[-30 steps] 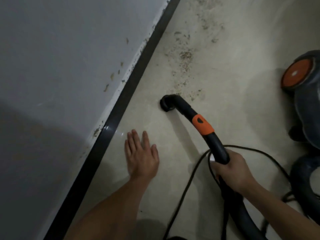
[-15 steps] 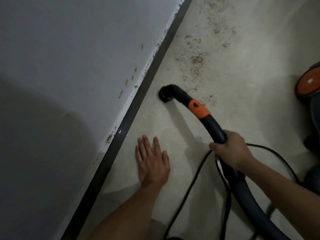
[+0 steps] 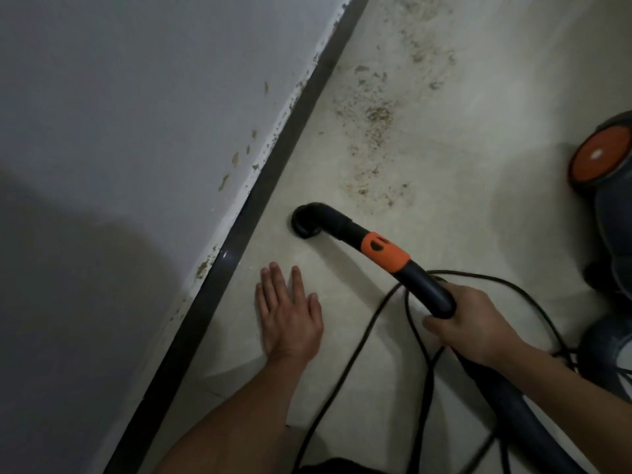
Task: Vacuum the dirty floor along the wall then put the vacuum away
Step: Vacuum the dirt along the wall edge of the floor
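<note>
My right hand grips the dark vacuum hose handle, which has an orange collar. Its bent black nozzle sits mouth-down on the pale tiled floor, close to the black skirting. Brown dirt is strewn over the floor beyond the nozzle, running away along the wall. My left hand rests flat on the floor with straight fingers, between the skirting and the hose.
The dark vacuum body with an orange wheel stands at the right edge. A black power cord loops across the floor under the hose. The grey-white wall with chipped paint fills the left.
The nozzle has shifted along the floor near the skirting, at the near end of the dirt. My left hand stays flat on the floor. The view has swung slightly.
</note>
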